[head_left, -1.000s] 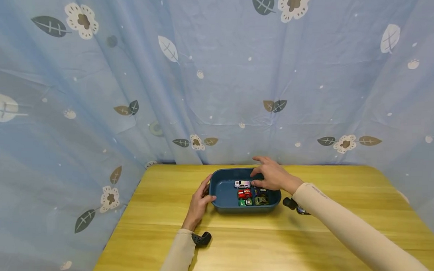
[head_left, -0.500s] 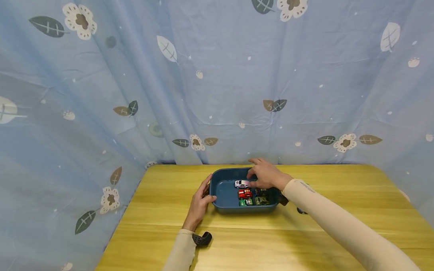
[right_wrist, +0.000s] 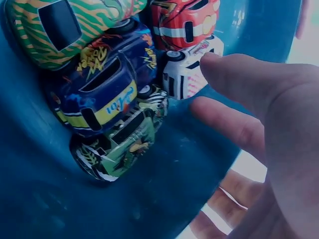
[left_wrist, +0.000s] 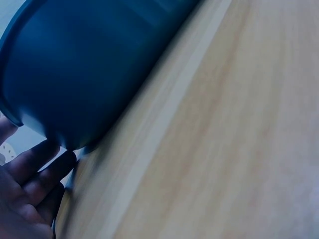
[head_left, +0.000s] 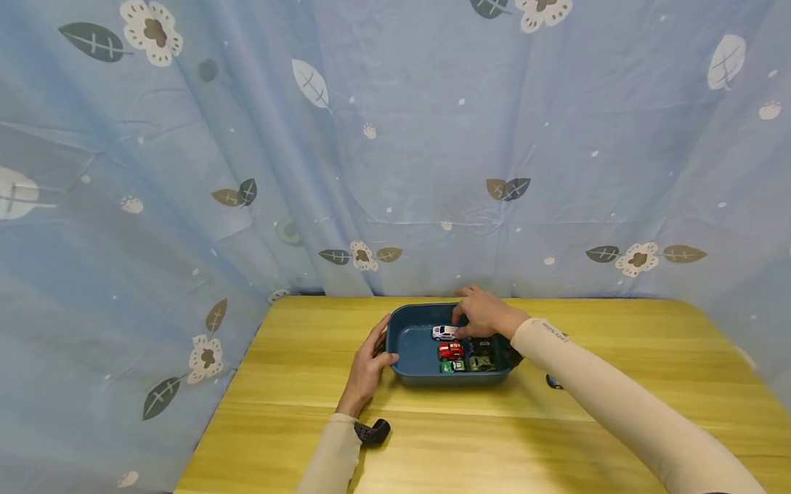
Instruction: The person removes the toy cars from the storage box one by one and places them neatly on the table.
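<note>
A dark blue plastic bin rests on the wooden table with several toy cars in its right half. My left hand grips its left end, thumb over the rim and fingers against the outer wall. Inside the bin, my right hand hovers with thumb and index finger extended at a white toy car; the thumb tip overlaps it. A red toy car and a green one line up beside it. Dark blue, green-black and orange-striped green toy cars sit close together.
Another toy car lies on the table right of the bin, partly behind the right sleeve. A blue patterned curtain hangs just behind the table's back edge. Each wrist wears a black camera.
My right hand has shifted slightly left over the bin, its fingers now closer over the white toy car. My left hand keeps its hold on the bin; the view has tilted slightly.
</note>
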`<state>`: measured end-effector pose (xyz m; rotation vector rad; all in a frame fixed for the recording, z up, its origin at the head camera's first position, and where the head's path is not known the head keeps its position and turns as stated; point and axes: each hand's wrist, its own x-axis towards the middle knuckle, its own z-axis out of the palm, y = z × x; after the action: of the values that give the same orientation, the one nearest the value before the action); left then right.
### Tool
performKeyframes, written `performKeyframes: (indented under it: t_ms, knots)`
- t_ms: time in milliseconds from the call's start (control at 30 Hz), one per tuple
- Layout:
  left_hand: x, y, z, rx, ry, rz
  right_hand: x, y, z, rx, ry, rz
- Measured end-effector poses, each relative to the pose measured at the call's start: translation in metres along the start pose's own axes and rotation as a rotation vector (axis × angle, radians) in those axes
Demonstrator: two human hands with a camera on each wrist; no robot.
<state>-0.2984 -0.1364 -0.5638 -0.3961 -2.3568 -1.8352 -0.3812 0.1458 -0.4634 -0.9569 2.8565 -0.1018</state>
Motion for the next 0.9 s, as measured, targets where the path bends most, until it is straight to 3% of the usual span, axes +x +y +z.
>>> performKeyframes:
  t_ms: [167,400,533,700,900]
  knots:
    - [0.001,0.006,0.000,-0.008,-0.022,-0.011,0.003,0.002,0.003,-0.008,-0.016,0.003]
    - [-0.008,0.038,-0.007,-0.020,-0.065,-0.010,0.006,0.000,0.005,0.019,-0.017,-0.010]
    - [-0.010,0.044,-0.006,-0.028,-0.056,0.009,0.008,-0.002,0.004,0.009,-0.022,-0.009]
    - [-0.008,0.040,-0.006,-0.011,-0.085,0.004,0.009,-0.002,0.006,0.017,-0.030,-0.013]
    - [-0.001,0.010,-0.002,0.008,-0.038,-0.012,0.013,-0.004,0.009,0.034,-0.030,-0.014]
